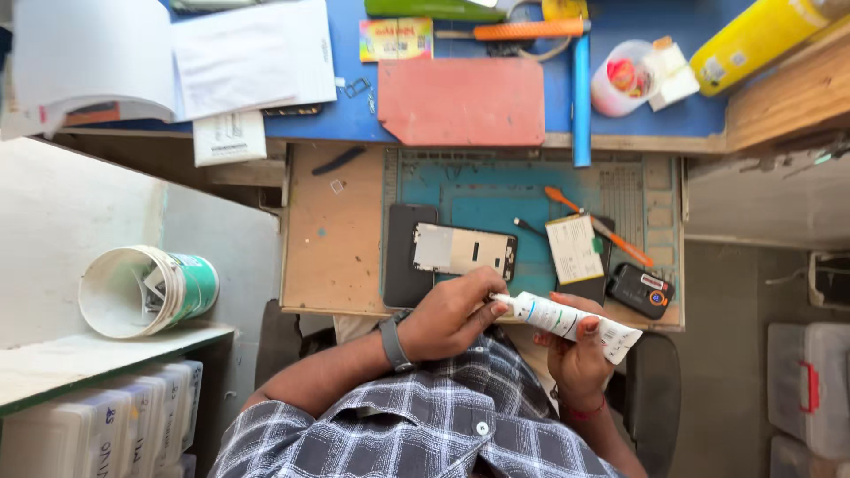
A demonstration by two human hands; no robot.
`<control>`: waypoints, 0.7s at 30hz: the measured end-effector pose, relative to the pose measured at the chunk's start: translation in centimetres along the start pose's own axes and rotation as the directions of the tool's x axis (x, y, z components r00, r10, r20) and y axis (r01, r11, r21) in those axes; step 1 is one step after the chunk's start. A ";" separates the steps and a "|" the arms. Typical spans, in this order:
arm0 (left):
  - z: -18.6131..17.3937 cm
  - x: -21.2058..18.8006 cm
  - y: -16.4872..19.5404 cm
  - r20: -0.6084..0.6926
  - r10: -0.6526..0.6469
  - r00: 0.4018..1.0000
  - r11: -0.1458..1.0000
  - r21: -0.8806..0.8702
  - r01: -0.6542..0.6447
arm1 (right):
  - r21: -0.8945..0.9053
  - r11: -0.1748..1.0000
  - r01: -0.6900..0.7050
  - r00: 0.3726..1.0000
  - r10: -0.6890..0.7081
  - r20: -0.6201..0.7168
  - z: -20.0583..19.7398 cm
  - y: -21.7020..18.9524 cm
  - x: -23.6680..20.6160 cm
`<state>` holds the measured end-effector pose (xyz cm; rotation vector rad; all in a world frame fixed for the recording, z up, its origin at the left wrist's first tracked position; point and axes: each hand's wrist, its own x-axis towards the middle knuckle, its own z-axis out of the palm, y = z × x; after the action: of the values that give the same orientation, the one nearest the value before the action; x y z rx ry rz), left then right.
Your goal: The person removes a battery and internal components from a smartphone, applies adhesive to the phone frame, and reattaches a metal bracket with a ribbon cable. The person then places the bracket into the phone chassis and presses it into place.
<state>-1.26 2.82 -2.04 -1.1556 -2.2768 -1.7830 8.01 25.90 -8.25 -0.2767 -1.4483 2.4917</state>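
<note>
Two bare hands meet just above the near edge of the worktop [332, 265], both on one white tube [567, 319]. It is slim and long, white with small green and dark printing and a flattened, crimped tail that points toward 4 o'clock. The right hand [580, 354] has its grip wrapped around the tube's body, thumb over the top. The left hand [452, 312], a grey band on its wrist, has its fingertips pinched together on the tube's nozzle end, so the grip is clamped on the tip.

One opened phone body [462, 250] lies at 12 o'clock from the left hand, on a dark panel [405, 257], both resting on a blue-green mat [496, 199]. At 1 o'clock from the tube sit one small white card [574, 250], one orange-handled tool [602, 228] and one small dark tool [529, 227]; at 3 o'clock lies one black device with an orange spot [641, 289].

Beyond, a raised blue surface [620, 119] carries one red rectangular pad [462, 102], one blue tube [581, 97], one round white tub [624, 78], one yellow bottle [753, 40] and a few loose papers [239, 57]. At 9 o'clock one white and green bucket [146, 290] lies on its side on a pale shelf [80, 358], with clear plastic boxes [106, 425] under it.
</note>
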 end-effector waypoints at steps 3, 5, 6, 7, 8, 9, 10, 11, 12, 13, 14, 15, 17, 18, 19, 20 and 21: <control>0.5 0.5 -0.8 0.177 -0.394 0.902 0.864 -0.262 0.429 | -0.022 0.996 -0.084 0.996 0.084 0.012 0.8 -0.5 0.7; 0.6 0.8 -1.1 0.269 -0.525 0.808 0.728 -0.349 0.590 | -0.013 1.000 -0.003 0.995 0.004 0.103 1.4 -0.3 0.9; 0.5 1.0 -1.1 0.231 -0.504 0.832 0.759 -0.341 0.554 | -0.004 0.999 0.038 0.989 -0.037 0.144 1.6 -0.2 0.9; 0.3 1.2 -1.1 0.195 -0.480 0.855 0.789 -0.330 0.518 | 0.015 1.000 0.025 0.992 -0.026 0.127 1.7 -0.2 1.0; 0.0 1.3 -0.9 0.065 -0.313 0.947 0.898 -0.305 0.318 | 0.037 0.999 0.014 0.994 -0.018 0.107 1.9 -0.2 1.1; -0.3 1.3 -0.4 -0.040 -0.116 0.992 0.961 -0.258 0.102 | 0.059 0.998 0.003 0.996 -0.008 0.083 2.0 -0.2 1.1; -0.5 1.3 0.1 -0.119 0.096 0.988 0.973 -0.196 -0.118 | 0.067 0.998 -0.010 0.997 0.004 0.080 2.0 -0.4 1.1; -0.6 1.5 0.4 -0.106 0.088 0.990 0.981 -0.161 -0.104 | 0.073 0.997 -0.023 0.997 0.017 0.078 2.0 -0.5 1.1; -0.7 1.6 0.8 -0.098 0.078 0.992 0.988 -0.125 -0.090 | 0.078 0.996 -0.039 0.996 0.033 0.079 2.0 -0.6 1.0; -0.7 1.8 1.0 -0.094 0.067 0.993 0.993 -0.089 -0.075 | 0.081 0.996 -0.048 0.996 0.042 0.081 2.0 -0.7 1.0; -0.8 2.1 1.1 -0.037 -0.032 0.999 0.999 0.026 0.033 | 0.083 0.995 -0.058 0.995 0.051 0.086 2.1 -0.7 0.9; -0.9 2.3 1.1 0.011 -0.135 0.991 0.981 0.145 0.132 | 0.085 0.994 -0.069 0.994 0.061 0.092 2.2 -0.7 0.9; -1.0 2.5 1.1 0.075 -0.313 0.947 0.922 0.263 0.284 | 0.039 0.999 -0.031 0.995 0.027 0.093 2.4 -0.6 0.7; -1.1 2.5 1.2 0.103 -0.384 0.918 0.900 0.262 0.347 | 0.015 1.000 -0.012 0.996 0.011 0.093 2.4 -0.6 0.6; -1.2 2.5 1.2 0.134 -0.450 0.883 0.875 0.263 0.406 | 0.027 0.999 -0.017 0.996 0.015 0.090 2.4 -0.6 0.6; -1.2 2.4 1.3 0.079 -0.246 0.966 0.949 0.224 0.223 | 0.041 0.999 -0.019 0.996 0.016 0.085 2.3 -0.6 0.6; -1.2 2.2 1.7 0.025 -0.028 0.999 0.981 0.193 0.023 | 0.055 0.998 -0.021 0.997 0.016 0.078 2.2 -0.7 0.6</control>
<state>-2.41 3.05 0.73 -1.1275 -2.4258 -1.5209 6.92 24.62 -6.56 -0.1863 -1.4079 2.5798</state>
